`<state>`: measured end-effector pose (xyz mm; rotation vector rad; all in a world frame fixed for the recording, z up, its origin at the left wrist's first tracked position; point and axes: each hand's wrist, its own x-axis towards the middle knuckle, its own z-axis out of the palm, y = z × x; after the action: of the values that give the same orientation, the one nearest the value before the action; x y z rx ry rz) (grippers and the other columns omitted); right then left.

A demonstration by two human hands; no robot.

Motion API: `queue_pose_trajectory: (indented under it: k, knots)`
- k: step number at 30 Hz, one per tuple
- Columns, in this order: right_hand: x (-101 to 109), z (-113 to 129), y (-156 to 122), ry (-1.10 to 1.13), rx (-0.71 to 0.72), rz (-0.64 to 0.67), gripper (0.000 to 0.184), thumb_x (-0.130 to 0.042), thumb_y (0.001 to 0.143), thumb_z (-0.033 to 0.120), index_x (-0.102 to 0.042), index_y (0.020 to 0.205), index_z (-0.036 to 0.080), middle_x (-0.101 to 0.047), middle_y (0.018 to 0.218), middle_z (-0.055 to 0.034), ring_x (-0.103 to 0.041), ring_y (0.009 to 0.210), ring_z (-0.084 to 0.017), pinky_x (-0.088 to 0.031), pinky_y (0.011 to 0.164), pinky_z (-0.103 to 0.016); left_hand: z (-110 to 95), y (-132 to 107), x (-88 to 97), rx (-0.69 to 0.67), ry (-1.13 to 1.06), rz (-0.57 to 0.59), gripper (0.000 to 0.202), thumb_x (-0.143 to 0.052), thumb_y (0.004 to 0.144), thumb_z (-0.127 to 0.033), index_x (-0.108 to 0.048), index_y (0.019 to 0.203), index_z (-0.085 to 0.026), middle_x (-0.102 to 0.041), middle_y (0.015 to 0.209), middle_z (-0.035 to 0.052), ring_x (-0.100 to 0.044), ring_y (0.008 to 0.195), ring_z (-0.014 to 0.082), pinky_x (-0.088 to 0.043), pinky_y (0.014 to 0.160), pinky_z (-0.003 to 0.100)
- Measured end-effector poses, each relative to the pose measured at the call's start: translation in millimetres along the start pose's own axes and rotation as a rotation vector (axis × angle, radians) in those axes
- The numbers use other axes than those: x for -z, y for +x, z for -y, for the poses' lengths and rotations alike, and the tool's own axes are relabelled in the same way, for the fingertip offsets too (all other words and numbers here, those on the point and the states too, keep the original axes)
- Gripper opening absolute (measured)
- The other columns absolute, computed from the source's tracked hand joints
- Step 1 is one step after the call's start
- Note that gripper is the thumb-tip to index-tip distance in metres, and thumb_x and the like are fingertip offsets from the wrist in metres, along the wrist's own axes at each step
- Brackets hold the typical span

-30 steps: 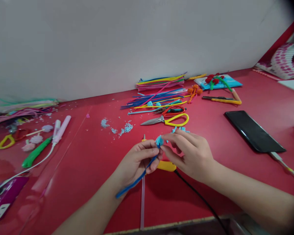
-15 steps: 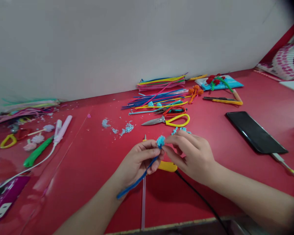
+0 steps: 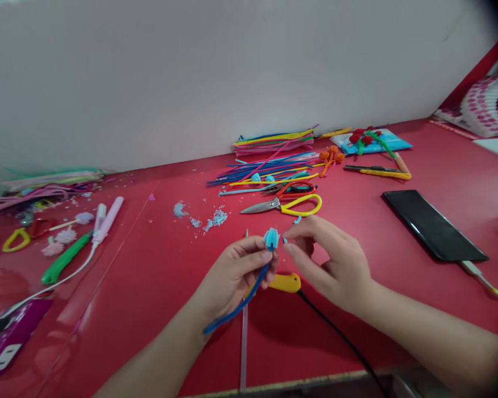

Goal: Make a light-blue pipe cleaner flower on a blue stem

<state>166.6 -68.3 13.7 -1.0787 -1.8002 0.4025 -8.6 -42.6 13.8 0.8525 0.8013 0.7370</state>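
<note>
My left hand [image 3: 234,271] pinches a pipe-cleaner flower between thumb and fingers. Its light blue head [image 3: 271,239] points up, and the dark blue stem [image 3: 236,313] slants down across my palm towards the wrist. Just right of the head, my right hand [image 3: 340,260] is closed in a pinch, a small light blue pipe-cleaner piece [image 3: 285,240] showing at its fingertips, apart from the flower. Another light blue piece [image 3: 297,220] lies behind the right fingers. Below the hands lies a yellow glue gun [image 3: 286,282], partly hidden by my left hand, with a glue stick [image 3: 243,348] extending towards me.
Scissors [image 3: 269,206] with red and yellow handles lie beyond the hands, near blue clippings [image 3: 216,219]. Behind are pipe cleaners [image 3: 274,143] and an orange pipe-cleaner flower [image 3: 331,157]. A phone [image 3: 434,225] lies right; a green-handled tool [image 3: 66,258] and pink hair-iron-like tool [image 3: 109,220] lie left.
My right hand has drawn back slightly to the right from the flower head, and a small light blue piece now shows at its fingertips. The left hand keeps its hold.
</note>
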Motion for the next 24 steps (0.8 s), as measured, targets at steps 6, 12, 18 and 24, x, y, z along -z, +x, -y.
queue_pose_trajectory:
  k: [6,12,18,24]
  knots:
    - [-13,-2,6,0.536,-0.437,0.338,0.011,-0.054,0.082,0.025,-0.058,0.089,0.018,-0.052,0.072,0.0016,-0.048,0.054,-0.008,-0.041,0.049,-0.020,-2,-2,-0.3,-0.179,0.107,-0.109,0.009,-0.068,0.071,-0.015,-0.071,0.078,-0.018,-0.058,0.090,0.0024,-0.057,0.087,0.0140,-0.047,0.074,0.021]
    - [-22,-1,0,0.624,-0.414,0.384,0.018,-0.055,0.083,0.030,-0.060,0.073,0.015,-0.049,0.063,0.0032,-0.047,0.048,-0.006,-0.038,0.046,-0.019,-3,-7,-3.7,-0.333,0.306,-0.018,0.007,-0.065,0.074,-0.016,-0.071,0.076,-0.019,-0.048,0.088,0.0024,-0.051,0.081,0.0127,-0.045,0.069,0.022]
    - [-22,4,-4,0.302,-0.218,0.241,0.027,-0.052,0.083,0.018,-0.054,0.056,0.016,-0.054,0.056,0.0013,-0.051,0.055,-0.009,-0.037,0.054,-0.021,3,-15,-7.6,-0.500,0.514,-0.129,0.008,-0.063,0.077,-0.018,-0.068,0.083,-0.021,-0.051,0.088,0.0025,-0.051,0.077,0.0122,-0.043,0.066,0.023]
    - [-16,10,-3,0.313,-0.138,0.178,0.008,-0.053,0.076,0.012,-0.053,0.069,0.017,-0.052,0.065,0.0007,-0.048,0.059,-0.010,-0.039,0.056,-0.023,-1,-22,-9.8,-0.648,0.631,-0.211,0.009,-0.061,0.078,-0.015,-0.067,0.081,-0.021,-0.058,0.080,0.0017,-0.054,0.072,0.0125,-0.043,0.062,0.022]
